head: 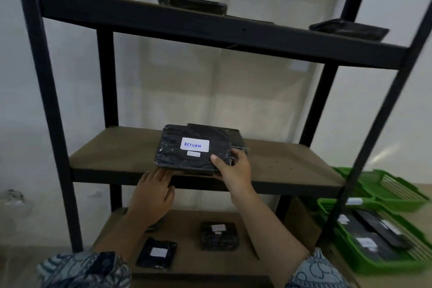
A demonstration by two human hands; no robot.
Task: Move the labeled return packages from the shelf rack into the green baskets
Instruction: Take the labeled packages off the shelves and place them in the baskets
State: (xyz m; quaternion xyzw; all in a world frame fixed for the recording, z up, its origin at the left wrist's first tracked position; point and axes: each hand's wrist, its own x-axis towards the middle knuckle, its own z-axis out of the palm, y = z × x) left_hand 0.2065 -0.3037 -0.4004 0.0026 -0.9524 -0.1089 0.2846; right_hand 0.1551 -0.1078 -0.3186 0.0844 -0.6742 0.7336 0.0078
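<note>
Black film-wrapped package (pixel 194 151), flat and rectangular: the right hand (pixel 233 170) grips its near right corner, thumb on top, fingers curled around the edge and hidden underneath. The package lies at the front of the middle shelf (pixel 292 163), its near edge overhanging the shelf lip a little.

The left hand (pixel 152 192) is held relaxed, fingers extended, just below the near left edge of the package. Its fingertips are at the shelf lip; I cannot tell whether they touch the package underside or only the shelf.

White label (pixel 195 144) on top of the package, handwritten in blue capitals: "RETURN". A smaller white sticker sits just below it, too blurred to read.

A second black package (pixel 237 138) lies beneath and behind the gripped one, offset to the right.

Lower shelf: two black packages, one (pixel 218 236) thicker, one (pixel 157 252) flat, each with a white label, the writing unreadable.

Upper shelf: two more dark packages (pixel 191 3) (pixel 348 29), seen edge-on.

The rack (pixel 46 100) is a dark metal frame with brown boards.

Right of the rack, two green baskets stand side by side. The near basket (pixel 397 265) holds several black packages with white labels (pixel 371 234). The far basket (pixel 397 203) shows its slatted bottom.
</note>
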